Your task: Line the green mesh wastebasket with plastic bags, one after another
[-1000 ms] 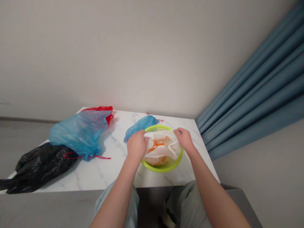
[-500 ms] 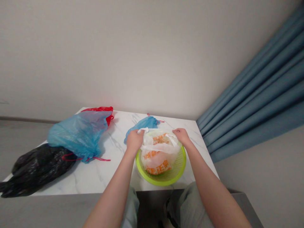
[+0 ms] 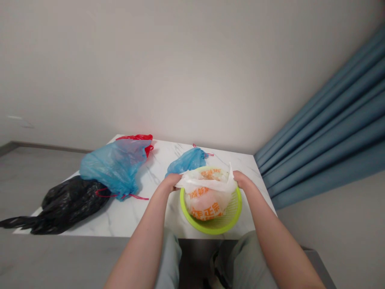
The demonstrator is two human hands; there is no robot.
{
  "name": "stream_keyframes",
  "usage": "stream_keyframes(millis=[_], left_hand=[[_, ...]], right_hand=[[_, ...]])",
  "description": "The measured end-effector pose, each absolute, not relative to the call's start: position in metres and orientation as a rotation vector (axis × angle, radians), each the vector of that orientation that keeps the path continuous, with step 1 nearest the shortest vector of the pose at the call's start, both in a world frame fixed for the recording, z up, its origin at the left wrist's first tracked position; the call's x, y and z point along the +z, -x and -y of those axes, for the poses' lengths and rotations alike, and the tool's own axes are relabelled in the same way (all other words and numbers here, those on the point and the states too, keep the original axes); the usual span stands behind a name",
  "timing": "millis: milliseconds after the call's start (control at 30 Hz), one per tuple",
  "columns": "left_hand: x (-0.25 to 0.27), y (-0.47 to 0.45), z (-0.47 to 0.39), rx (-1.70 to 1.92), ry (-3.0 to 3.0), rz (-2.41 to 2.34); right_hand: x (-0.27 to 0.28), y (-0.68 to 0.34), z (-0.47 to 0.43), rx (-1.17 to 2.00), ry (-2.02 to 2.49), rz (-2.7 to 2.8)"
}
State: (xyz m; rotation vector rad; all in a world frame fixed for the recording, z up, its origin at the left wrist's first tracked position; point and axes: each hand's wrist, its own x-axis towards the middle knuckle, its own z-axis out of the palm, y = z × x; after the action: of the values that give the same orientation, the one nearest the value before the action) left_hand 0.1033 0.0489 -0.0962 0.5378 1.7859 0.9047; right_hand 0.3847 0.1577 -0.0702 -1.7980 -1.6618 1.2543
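Grey wall fills my feed behind the green basket, with a blue curtain to its right. Under the basket is a white marbled table; well left of it, I see a large blue bag and a black bag. Inside it sits a white bag with orange print — a small blue bag lies behind. Left hand and right hand flank the basket at the white bag's edges — fingers mostly hidden, so I can't tell their grip.
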Motion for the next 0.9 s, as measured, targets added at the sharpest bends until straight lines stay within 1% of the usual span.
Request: stream_keyframes(millis=[100,233,300,367,467,533,633,733,833,900], left_hand=[[-0.096,-0.091,-0.042,0.831,-0.610,-1.898],[-0.090,-0.079,-0.028,0.760,-0.740,-2.045],[-0.083,-0.078,-0.020,0.807,-0.848,-2.126],[-0.071,-0.081,-0.011,0.976,-1.114,-2.170],[-0.052,-0.090,0.005,1.213,-1.678,-1.950],[-0.044,-0.096,0.019,1.197,-1.863,-1.730],[-0.046,-0.101,0.046,1.094,-1.880,-1.601],[-0.059,-0.102,0.073,1.031,-1.848,-1.620],[-0.071,-0.105,0.095,1.018,-1.849,-1.644],[-0.074,-0.110,0.103,0.987,-1.851,-1.652]], right_hand=[[-0.071,-0.392,-0.153,1.155,1.809,1.695],[-0.068,-0.404,-0.148,0.946,1.810,1.720],[-0.063,-0.410,-0.144,0.811,1.796,1.712],[-0.054,-0.416,-0.136,0.621,1.681,1.738],[-0.036,-0.422,-0.111,0.369,1.306,1.898],[-0.027,-0.422,-0.088,0.311,1.071,2.089],[-0.023,-0.418,-0.055,0.308,0.857,2.437],[-0.031,-0.417,-0.038,0.239,0.949,2.592],[-0.041,-0.427,-0.036,0.122,1.222,2.561],[-0.046,-0.437,-0.038,0.135,1.314,2.530]])
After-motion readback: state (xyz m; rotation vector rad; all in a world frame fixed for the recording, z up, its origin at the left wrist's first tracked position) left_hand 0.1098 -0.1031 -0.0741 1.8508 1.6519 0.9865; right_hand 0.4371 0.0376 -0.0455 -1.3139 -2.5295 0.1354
